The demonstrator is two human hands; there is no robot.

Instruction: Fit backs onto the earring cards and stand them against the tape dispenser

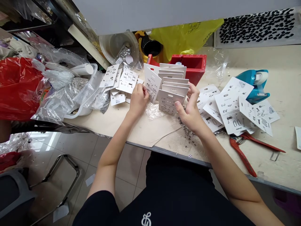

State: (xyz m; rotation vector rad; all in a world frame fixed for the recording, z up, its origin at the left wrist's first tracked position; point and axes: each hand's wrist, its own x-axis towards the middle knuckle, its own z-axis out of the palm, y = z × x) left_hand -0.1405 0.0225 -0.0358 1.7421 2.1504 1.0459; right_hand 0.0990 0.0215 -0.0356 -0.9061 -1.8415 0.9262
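While the left hand (138, 100) pinches the edge of a white earring card (152, 84), the right hand (191, 108) curls around a leaning row of cards (171, 100), keeping them upright between both hands, with loose metal studs (187, 133) just below the right hand.

Red plastic bin (188, 67): just beyond the grip, at the back of the tabletop.
Yellow plastic bag (185, 37): farther beyond the grip, behind the bin.
White plastic basin (117, 47): beyond the grip and to its left, tilted, with clear plastic inside.
Clear plastic bags (68, 97): left of the grip, heaped at the table's edge.
Red plastic bag (17, 88): far left of the grip, past the clear bags.
Teal tape dispenser (255, 84): right of the grip, on the tabletop.
Red-handled pliers (242, 153): right of the grip, handles spread, near the table's front edge.
Cream work table (282, 62): under and around the grip.
Tiled floor (75, 147): below the grip, past the table's front edge.
Metal-framed chair (56, 185): below and left of the grip, on the floor.
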